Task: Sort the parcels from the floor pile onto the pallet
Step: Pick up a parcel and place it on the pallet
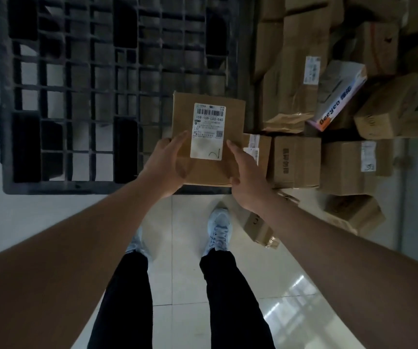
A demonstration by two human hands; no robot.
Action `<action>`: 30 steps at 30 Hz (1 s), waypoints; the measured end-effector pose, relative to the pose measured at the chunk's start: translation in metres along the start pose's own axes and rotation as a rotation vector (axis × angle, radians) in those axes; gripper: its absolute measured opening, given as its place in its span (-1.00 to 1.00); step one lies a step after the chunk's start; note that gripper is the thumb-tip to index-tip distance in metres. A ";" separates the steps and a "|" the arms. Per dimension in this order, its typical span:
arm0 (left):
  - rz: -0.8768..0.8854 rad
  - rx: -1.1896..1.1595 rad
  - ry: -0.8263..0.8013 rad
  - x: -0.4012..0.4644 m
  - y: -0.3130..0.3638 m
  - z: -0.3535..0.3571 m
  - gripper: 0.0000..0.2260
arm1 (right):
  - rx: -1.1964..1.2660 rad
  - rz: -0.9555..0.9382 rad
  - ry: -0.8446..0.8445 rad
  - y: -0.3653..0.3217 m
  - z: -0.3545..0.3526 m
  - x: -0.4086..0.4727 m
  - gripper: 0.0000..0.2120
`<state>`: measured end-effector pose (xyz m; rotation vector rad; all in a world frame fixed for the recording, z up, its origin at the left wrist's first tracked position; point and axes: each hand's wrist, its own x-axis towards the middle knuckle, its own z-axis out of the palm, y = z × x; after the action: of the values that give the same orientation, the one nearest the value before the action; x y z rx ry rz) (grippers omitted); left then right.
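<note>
— Pale glossy floor tiles (182, 248) run under everything. What sits on them?

— At the upper left, a black plastic pallet (76, 71) with an open grid top. To its right lies a pile of cardboard boxes (328, 122), tumbled at all angles, some with white labels. One white carton with purple and orange print (339, 96) leans tilted among them.

— And the parcel being handled?

— A flat brown parcel (207, 137) is held up in both hands, over the near right corner of the pallet. I cannot tell whether it touches the pallet. Its white shipping label (209, 132) faces up, with a barcode at the far end.

— How is the grip on it?

— The left hand (167, 162) holds the parcel's near left corner, thumb lying on top along the label's edge, fingers underneath and hidden. The right hand (245, 172) holds the near right corner the same way, thumb on top.

— Anything else?

— Two legs in dark trousers and pale sneakers (218, 227) stand on the tiles just short of the pallet. A small box (258, 227) lies beside the right shoe.
</note>
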<state>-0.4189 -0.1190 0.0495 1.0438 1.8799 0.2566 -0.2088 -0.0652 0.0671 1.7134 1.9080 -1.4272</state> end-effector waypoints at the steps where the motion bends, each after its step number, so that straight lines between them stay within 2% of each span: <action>1: -0.006 0.012 -0.003 0.010 -0.009 0.008 -0.10 | -0.004 0.006 0.012 0.007 0.010 0.011 -0.17; 6: -0.012 0.017 -0.024 0.043 -0.045 0.046 -0.09 | -0.008 0.040 0.072 0.043 0.055 0.054 -0.15; 13: -0.038 -0.019 -0.010 0.059 -0.082 0.089 -0.12 | 0.005 0.032 0.035 0.082 0.083 0.084 -0.15; 25: -0.030 -0.002 0.008 0.062 -0.087 0.095 -0.12 | 0.025 0.012 0.010 0.091 0.092 0.094 -0.14; 30: -0.045 0.030 0.012 0.066 -0.087 0.096 -0.09 | -0.052 0.002 -0.005 0.091 0.090 0.096 -0.12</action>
<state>-0.4024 -0.1457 -0.0925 1.0210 1.9210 0.2102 -0.1989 -0.0823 -0.0917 1.6867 1.9233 -1.3677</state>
